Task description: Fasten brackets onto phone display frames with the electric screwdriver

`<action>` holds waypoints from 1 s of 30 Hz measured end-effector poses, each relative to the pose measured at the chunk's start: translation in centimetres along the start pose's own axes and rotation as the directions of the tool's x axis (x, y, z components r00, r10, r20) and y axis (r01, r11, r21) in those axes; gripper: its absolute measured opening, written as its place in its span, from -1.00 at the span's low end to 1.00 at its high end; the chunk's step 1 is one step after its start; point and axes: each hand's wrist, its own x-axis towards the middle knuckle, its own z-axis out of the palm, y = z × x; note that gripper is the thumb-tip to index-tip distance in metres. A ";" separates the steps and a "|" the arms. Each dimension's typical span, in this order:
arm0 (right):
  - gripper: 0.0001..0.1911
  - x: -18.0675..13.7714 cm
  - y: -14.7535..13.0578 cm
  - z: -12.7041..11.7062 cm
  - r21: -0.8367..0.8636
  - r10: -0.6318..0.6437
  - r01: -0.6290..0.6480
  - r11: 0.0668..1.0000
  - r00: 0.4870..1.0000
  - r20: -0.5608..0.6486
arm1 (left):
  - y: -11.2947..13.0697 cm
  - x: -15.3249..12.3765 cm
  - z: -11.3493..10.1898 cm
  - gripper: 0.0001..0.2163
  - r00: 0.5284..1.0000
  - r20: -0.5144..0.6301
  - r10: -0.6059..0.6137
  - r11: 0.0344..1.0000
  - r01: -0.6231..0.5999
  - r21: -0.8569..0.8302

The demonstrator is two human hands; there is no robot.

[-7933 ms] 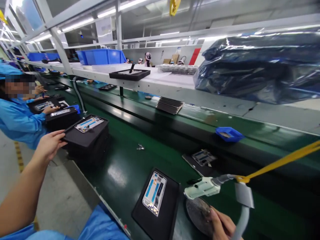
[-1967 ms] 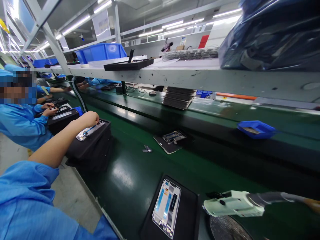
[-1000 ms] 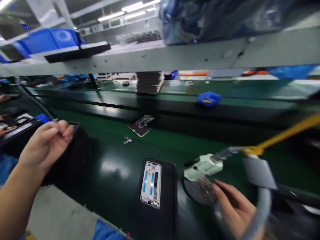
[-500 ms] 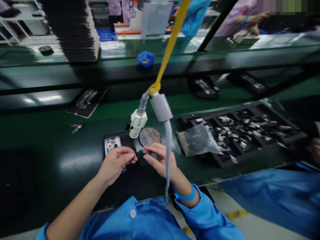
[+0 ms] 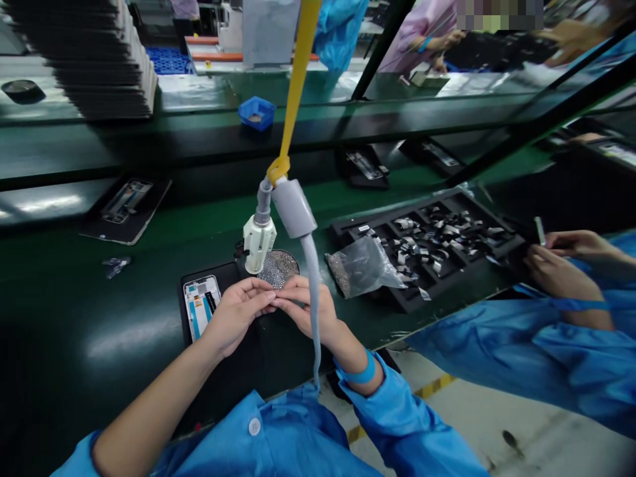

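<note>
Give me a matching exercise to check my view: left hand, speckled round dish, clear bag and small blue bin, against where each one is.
Column one
1. left hand
2. speckled round dish
3. clear bag
4. small blue bin

Column two
A. lies partly over the black compartment tray
B. just beyond the fingertips, beside the pale-green tool
C. farther back, immediately left of the yellow strap in the picture
D. fingertips close up against those of the right hand

Pairs: 1-D, 2-B, 3-A, 4-C.
</note>
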 end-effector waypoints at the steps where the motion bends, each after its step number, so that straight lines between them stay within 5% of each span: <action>1: -0.92 0.0 0.1 -0.1 -0.028 -0.007 0.007 1.000 1.000 0.008 | 0.0 0.2 0.0 -0.52 1.000 0.001 -0.004 1.000 0.004 0.007; 14: -0.87 1.5 0.5 -0.5 -0.350 -0.221 0.265 0.898 0.962 0.162 | 0.1 1.9 -1.5 -0.49 0.988 -0.045 0.147 0.973 -0.136 0.187; 20: -0.78 2.6 1.3 -1.1 -0.421 -0.191 0.299 0.856 0.941 0.280 | 0.0 3.2 -1.5 -0.47 0.994 0.056 0.098 0.942 -0.110 0.318; 30: -0.71 2.4 3.8 -2.0 -0.444 -0.113 0.267 0.855 0.932 0.344 | 0.4 6.0 -0.6 -0.63 0.950 0.199 0.240 0.672 -0.310 0.673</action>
